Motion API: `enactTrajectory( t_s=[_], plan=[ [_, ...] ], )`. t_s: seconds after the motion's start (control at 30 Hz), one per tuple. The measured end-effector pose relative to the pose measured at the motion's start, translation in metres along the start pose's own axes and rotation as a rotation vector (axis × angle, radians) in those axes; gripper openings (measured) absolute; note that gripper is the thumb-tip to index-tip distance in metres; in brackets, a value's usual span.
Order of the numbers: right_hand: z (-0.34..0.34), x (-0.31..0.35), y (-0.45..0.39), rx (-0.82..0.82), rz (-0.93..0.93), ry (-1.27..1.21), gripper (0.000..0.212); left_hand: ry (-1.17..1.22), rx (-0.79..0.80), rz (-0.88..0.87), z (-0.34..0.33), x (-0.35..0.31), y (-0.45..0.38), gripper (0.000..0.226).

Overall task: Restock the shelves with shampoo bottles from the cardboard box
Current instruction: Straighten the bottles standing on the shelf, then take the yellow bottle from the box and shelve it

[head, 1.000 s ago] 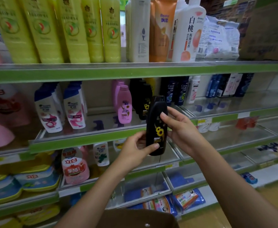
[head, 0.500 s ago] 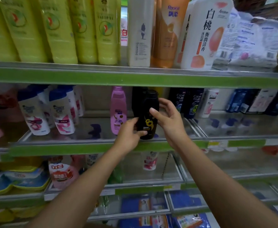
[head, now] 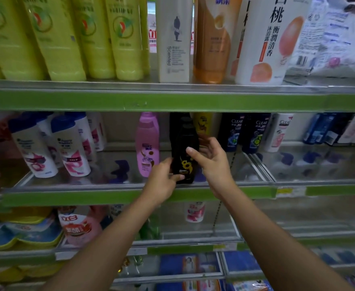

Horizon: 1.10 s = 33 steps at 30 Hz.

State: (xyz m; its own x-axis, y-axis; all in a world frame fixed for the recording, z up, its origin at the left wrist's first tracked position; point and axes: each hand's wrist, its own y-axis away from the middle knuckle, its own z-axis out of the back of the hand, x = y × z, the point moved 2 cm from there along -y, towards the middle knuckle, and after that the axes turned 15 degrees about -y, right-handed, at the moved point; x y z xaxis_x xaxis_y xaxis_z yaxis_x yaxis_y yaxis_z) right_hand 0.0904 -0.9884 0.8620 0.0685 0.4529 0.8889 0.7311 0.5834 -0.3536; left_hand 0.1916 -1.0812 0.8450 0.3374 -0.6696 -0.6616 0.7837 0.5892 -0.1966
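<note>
Two bare forearms reach up from the bottom of the view to the middle shelf (head: pixel 130 199), whose front edge carries a green strip. The left hand (head: pixel 162 181) pinches the lower part of a black shampoo bottle (head: pixel 184 150), thumb across the front near the base. The bottle stands upright at the front of the shelf, and its label shows a yellow sunflower above small print too blurred to read. The right hand (head: pixel 212 160) is at the bottle's right side with the thumb lying on its front and the fingers spread behind; whether that grip holds the bottle cannot be told.

Just left of the grip stands a pink bottle (head: pixel 147 143) with unreadable writing. Behind the held bottle are more black bottles, then a yellow one. To the right stand dark bottles (head: pixel 233 131) marked "CLEAR", with a white "CLEAR" bottle beside them. Further left are white bottles with blue caps (head: pixel 69 145) and pink swirls.

On the shelf above, a white bottle (head: pixel 174 38) reads "Scented", beside an orange bottle and a white bottle printed "白桃" (head: pixel 271 38). Yellow-green bottles (head: pixel 63 34) fill the left.
</note>
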Motion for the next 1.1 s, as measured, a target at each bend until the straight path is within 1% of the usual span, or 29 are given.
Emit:
enactTrajectory(
  t_s=[0.13,0.27,0.37,0.47,0.53,0.6,0.7,0.8,0.87,1.0,1.1],
  plan=[
    [0.0,0.001,0.0,-0.008,0.012,0.044,0.034,0.022,0.016,0.037,0.001,0.001,0.0,0.042],
    [-0.002,0.006,0.006,-0.018,-0.007,0.102,0.034,-0.005,0.004,0.026,-0.001,0.003,0.003,0.042],
    [-0.001,0.009,0.013,-0.04,-0.048,0.142,0.046,-0.025,-0.039,0.022,-0.001,0.007,0.009,0.049],
    [0.004,0.008,0.027,-0.095,-0.111,0.176,0.057,-0.072,-0.107,0.034,0.003,0.01,0.025,0.055],
    [0.009,0.008,0.042,-0.127,-0.138,0.203,0.054,-0.065,-0.153,0.011,0.007,0.012,0.04,0.054],
    [0.014,0.005,0.065,-0.145,-0.187,0.235,0.047,-0.053,-0.163,-0.023,0.008,0.018,0.062,0.051],
    [0.021,-0.012,0.11,-0.172,-0.293,0.239,0.038,-0.047,-0.069,-0.047,-0.006,0.036,0.102,0.047],
    [0.028,-0.042,0.17,-0.23,-0.384,0.262,0.037,-0.1,0.111,-0.076,-0.036,0.062,0.149,0.047],
    [0.031,-0.064,0.209,-0.264,-0.454,0.308,0.036,-0.059,0.205,-0.066,-0.057,0.083,0.176,0.045],
    [0.038,-0.113,0.294,-0.309,-0.619,0.343,0.034,-0.003,0.405,0.009,-0.102,0.129,0.234,0.039],
    [0.043,-0.146,0.347,-0.333,-0.736,0.364,0.033,0.031,0.519,0.091,-0.134,0.164,0.272,0.039]
  ],
)
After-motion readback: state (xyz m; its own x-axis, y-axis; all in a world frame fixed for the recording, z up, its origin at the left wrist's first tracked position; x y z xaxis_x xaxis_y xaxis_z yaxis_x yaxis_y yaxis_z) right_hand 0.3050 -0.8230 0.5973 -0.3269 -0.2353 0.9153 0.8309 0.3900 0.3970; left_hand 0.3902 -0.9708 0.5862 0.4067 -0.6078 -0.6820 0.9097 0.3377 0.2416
